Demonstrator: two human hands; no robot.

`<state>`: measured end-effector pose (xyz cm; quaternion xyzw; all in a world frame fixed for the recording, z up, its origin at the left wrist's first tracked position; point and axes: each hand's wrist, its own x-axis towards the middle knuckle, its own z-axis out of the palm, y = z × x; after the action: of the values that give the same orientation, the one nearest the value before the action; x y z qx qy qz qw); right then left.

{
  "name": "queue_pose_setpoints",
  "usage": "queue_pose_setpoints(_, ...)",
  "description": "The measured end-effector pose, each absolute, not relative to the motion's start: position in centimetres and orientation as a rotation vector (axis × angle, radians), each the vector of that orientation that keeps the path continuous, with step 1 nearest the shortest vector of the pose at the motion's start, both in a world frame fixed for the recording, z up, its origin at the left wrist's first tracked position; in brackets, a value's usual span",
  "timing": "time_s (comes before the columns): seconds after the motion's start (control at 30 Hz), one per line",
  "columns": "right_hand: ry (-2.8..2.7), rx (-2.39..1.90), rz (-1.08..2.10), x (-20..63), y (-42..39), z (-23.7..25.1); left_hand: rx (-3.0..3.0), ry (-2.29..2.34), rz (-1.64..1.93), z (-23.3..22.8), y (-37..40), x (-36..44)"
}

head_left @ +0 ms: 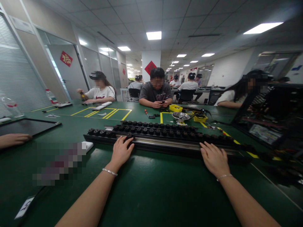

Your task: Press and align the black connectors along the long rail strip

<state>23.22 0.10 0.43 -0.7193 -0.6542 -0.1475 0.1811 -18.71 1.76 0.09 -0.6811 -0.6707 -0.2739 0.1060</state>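
A long black rail (165,145) with a silver strip and a row of black knobs lies across the green table in front of me. A second, similar black rail (156,125) lies just behind it. My left hand (121,152) rests flat on the near rail's left part, fingers spread over the knobs. My right hand (214,158) lies palm down on the rail's right part, fingers apart. Neither hand grips anything. Both wrists wear thin bracelets.
Behind the rails stand a metal bowl (181,116) and yellow bins (175,108). Another person's hand (14,139) rests at the left by a dark tray (28,125). Several people sit across the table. Dark equipment (267,123) crowds the right side.
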Motion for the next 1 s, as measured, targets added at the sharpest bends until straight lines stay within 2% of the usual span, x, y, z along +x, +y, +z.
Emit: queue_pose_setpoints(1.0,-1.867,-2.037,-0.430,23.33,0.08,0.48,-2.087,-1.963,-0.799,0.33,1.42,-17.81)
